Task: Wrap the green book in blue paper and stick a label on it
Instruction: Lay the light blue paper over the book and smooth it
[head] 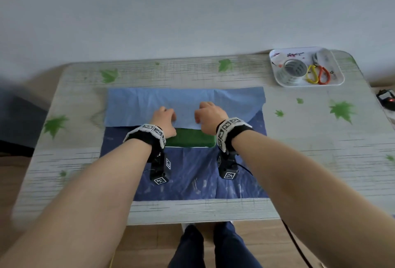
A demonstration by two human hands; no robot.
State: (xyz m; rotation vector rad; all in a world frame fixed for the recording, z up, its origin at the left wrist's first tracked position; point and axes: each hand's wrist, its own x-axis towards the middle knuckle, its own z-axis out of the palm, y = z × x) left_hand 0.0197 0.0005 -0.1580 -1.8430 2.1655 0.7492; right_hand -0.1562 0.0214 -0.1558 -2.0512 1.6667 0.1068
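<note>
The blue paper (192, 173) lies spread on the table, dark patterned side up near me. Its far part is folded toward me as a lighter flap (183, 103) that covers the far side of the green book (190, 138). Only the book's near strip shows between my wrists. My left hand (164, 121) and my right hand (210, 118) sit side by side on the flap's near edge. Their fingers are curled and hold the paper against the book. Both wrists wear black bands with marker tags.
A white tray (338, 75) at the table's far right corner holds a roll of tape (292, 71) and scissors (318, 73) with yellow and red handles. A black device (386, 101) sits off the right edge. The table (310, 139) has a leaf print; my legs show below its near edge.
</note>
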